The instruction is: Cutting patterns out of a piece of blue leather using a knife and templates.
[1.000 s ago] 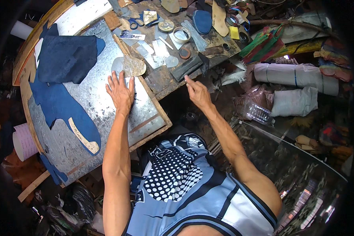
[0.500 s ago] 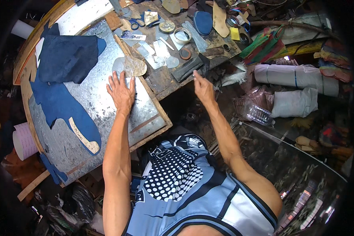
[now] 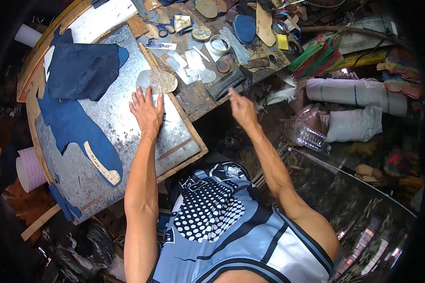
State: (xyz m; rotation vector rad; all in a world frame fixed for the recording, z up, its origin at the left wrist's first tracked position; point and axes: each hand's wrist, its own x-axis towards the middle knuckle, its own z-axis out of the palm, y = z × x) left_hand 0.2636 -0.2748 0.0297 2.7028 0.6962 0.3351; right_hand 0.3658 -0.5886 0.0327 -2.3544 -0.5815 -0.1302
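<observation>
On the left, blue leather (image 3: 86, 70) drapes over the metal sheet (image 3: 109, 118). Now the left hand (image 3: 147, 113), flat on that sheet, fingers spread and released, tips meeting the near edge of a rounded template (image 3: 162, 81). Across on the desk (image 3: 199, 106), a dark strip (image 3: 225, 85) lies by the edge, and just beside it, the right hand (image 3: 243, 110): fingers curled, tips toward the strip; whether they grasp anything, I can't tell.

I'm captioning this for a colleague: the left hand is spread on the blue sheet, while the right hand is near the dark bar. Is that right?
Not quite: in the head view, the left hand is spread on the grey metal-topped board, not the blue sheet. The right hand is near the dark bar.
</observation>
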